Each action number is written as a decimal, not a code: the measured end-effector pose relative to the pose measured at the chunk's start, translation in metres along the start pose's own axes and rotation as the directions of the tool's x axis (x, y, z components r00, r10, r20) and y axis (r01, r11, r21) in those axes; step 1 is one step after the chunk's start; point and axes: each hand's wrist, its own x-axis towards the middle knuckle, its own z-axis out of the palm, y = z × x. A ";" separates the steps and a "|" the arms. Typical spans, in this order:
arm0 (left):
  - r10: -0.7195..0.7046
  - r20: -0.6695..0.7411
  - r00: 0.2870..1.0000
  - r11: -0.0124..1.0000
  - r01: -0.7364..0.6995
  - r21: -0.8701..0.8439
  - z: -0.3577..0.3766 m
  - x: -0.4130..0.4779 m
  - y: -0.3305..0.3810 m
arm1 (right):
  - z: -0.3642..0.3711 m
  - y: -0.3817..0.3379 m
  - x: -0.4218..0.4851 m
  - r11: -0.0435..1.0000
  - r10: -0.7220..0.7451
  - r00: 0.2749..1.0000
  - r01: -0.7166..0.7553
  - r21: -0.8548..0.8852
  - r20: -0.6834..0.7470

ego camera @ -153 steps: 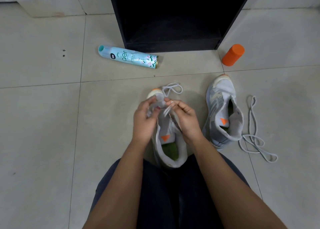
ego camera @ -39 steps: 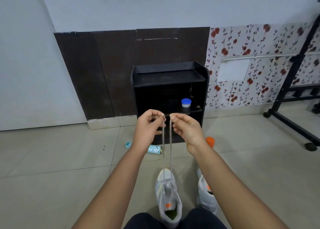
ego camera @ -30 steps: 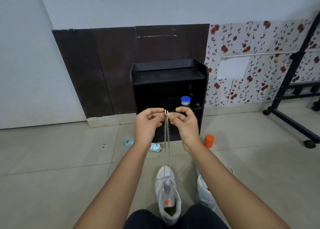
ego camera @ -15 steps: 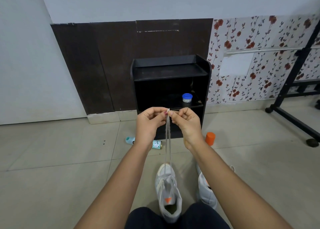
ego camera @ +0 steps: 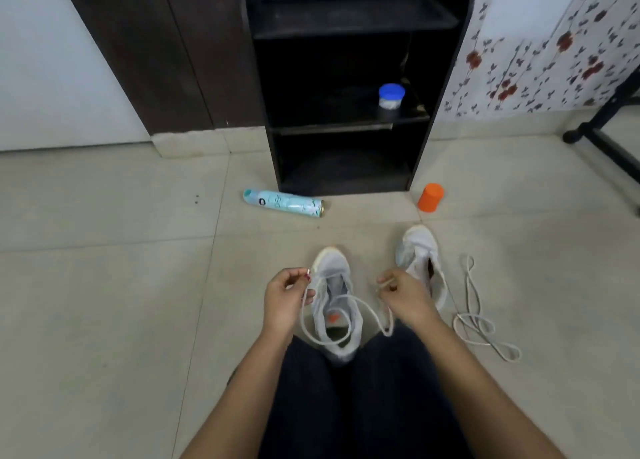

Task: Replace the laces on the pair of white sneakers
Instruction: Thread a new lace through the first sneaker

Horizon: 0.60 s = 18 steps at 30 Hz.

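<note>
The white lace is threaded near the toe of the near sneaker, which stands on the tiled floor between the person's knees, directly between the two sets of fingers. The left hand pinches one lace end between thumb and forefinger, the tip poking out, and its other fingers are curled. The right hand pinches the other end, its fingers curled too. Both strands sag in slack loops below the fingers. The second sneaker stands just beyond the right fingers, with a loose lace farther right. Well beyond the fingers, a spray can on its side and an orange cylinder sit by a black shelf unit holding a blue-lidded jar.
</note>
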 end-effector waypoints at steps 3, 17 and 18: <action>-0.060 -0.040 0.997 0.998 0.061 0.030 0.004 0.014 -0.031 | 0.023 0.018 0.011 0.881 0.089 0.981 0.002 -0.473 0.172; 0.206 0.087 0.975 0.795 -0.218 0.566 0.044 0.077 -0.076 | 0.049 -0.007 0.024 0.909 0.020 0.967 0.089 -0.408 0.255; 0.244 0.121 0.962 0.716 -0.263 0.646 0.046 0.081 -0.078 | 0.049 -0.008 0.025 0.912 0.039 0.968 0.068 -0.405 0.249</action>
